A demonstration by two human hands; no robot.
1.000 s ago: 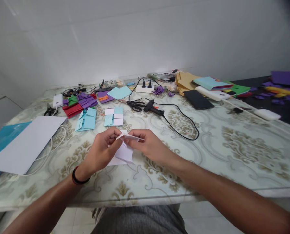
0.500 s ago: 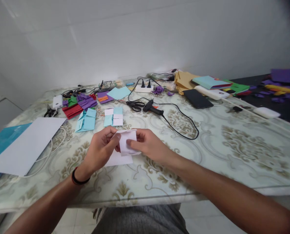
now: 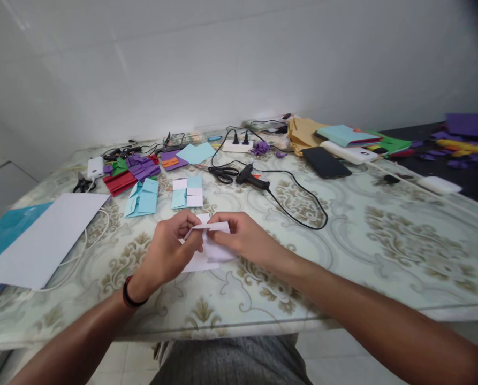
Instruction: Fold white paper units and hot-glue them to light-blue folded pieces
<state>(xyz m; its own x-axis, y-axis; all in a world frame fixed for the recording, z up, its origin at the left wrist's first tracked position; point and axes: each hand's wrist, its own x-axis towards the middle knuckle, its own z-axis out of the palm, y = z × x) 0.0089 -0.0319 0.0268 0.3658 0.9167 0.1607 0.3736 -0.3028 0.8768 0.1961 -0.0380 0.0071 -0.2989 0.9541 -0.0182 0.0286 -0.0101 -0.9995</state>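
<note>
Between my two hands is a small folded piece of white paper [image 3: 218, 247], its upper edge bent over toward me. My left hand [image 3: 173, 243] pinches its left side between thumb and fingers. On the other side my right hand [image 3: 244, 233] grips it, the thumb in front and the fingers partly hidden behind. Under the hands, another white sheet [image 3: 200, 262] lies on the table. Just beyond, a light blue and white folded paper square [image 3: 187, 192] rests flat, with a light blue folded paper [image 3: 142, 198] to its left.
A black glue gun [image 3: 252, 177] with a looping cable and black scissors [image 3: 222, 174] lie beyond my hands. White sheets [image 3: 50, 240] are at left, purple folded strips [image 3: 142, 167] behind them. A phone [image 3: 326, 162] and a power strip [image 3: 237, 145] are farther back.
The paper's top edge has been bent over further toward me, and the paper now sits more tilted. My left fingers have shifted slightly right along it; both hands still hold it.
</note>
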